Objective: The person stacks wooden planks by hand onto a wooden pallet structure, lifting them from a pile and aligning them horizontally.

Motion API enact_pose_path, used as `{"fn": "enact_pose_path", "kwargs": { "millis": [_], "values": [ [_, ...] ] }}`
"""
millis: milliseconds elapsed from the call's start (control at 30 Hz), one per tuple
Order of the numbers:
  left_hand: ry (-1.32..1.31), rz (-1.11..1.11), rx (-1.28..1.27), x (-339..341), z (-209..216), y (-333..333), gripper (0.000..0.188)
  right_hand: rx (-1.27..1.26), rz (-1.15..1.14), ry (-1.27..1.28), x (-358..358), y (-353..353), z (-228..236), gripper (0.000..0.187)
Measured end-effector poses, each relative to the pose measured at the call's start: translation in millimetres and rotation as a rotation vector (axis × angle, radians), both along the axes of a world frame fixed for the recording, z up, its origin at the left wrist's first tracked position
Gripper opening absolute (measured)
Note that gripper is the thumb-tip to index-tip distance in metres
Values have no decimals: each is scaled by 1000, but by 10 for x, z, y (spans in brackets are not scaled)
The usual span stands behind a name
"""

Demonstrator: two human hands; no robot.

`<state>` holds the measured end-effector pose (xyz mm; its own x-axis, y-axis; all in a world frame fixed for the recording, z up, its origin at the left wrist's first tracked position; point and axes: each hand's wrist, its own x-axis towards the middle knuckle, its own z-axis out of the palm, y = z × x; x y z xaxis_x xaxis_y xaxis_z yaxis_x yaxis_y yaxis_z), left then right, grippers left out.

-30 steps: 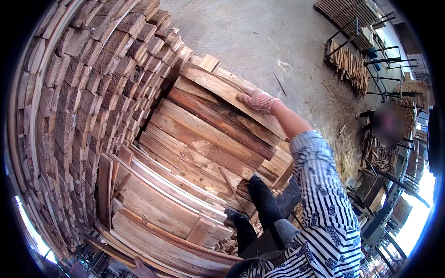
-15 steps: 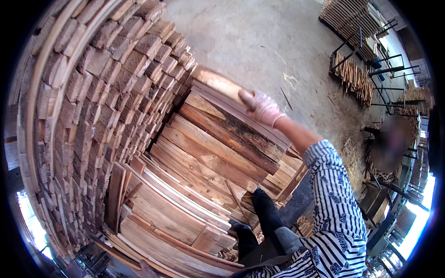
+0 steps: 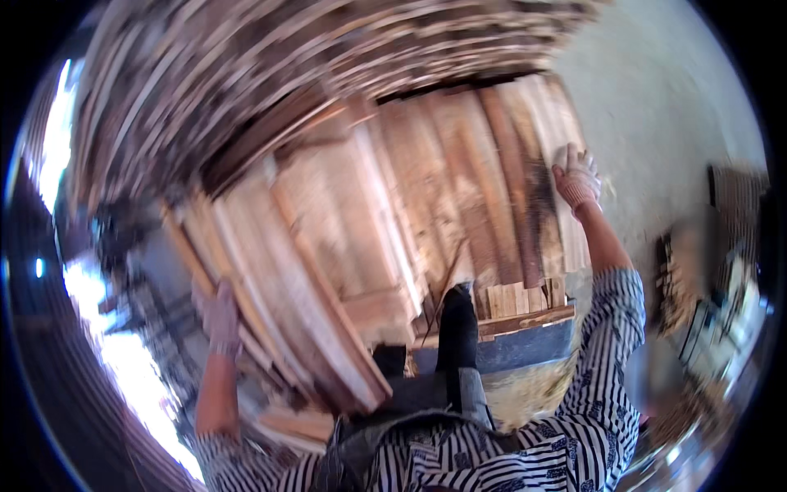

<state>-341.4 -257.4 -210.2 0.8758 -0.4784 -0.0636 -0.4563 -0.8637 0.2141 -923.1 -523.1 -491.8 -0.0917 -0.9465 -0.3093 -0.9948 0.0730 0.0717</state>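
Observation:
My right hand [image 3: 579, 176], in a pale glove, lies with fingers spread on the outermost light board [image 3: 549, 115] at the right side of a stack. The board is beneath the palm, not wrapped by the fingers. At the stack's left side, my left hand [image 3: 217, 320], also gloved, is beside the edge of a narrow yellowish board [image 3: 193, 250]. Motion blurs its fingers, so whether they grip that board cannot be made out. Between my hands, several brown and light planks [image 3: 443, 172] lie side by side. A thin stick [image 3: 453, 266] rests slanted near my leg.
A tall, blurred pile of boards [image 3: 328, 41] rises along the far side. Near my dark-clad leg [image 3: 457, 332] are short wood pieces [image 3: 516, 301] and a dark blue-grey panel [image 3: 525, 348]. Concrete floor [image 3: 656, 107] extends to the right, with wood bundles [image 3: 676, 275] farther off.
My view has turned, bringing the tall pile to the top. My right hand has let go of the board it held and lies spread on the stack's edge. My left arm has come into view.

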Motion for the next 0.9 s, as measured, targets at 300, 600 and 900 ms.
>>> {"fn": "enact_pose_path", "kwargs": {
  "millis": [300,600,900],
  "values": [
    [-55,75,307,157,26,113,95,607,-70,-1504,3430,1644,2333,96],
    [-52,110,395,129,79,25,88,814,-20,-1267,3907,2034,2247,124],
    [-104,77,303,198,82,68,88,474,11,-1076,4021,1997,1713,113]
  ]
}}
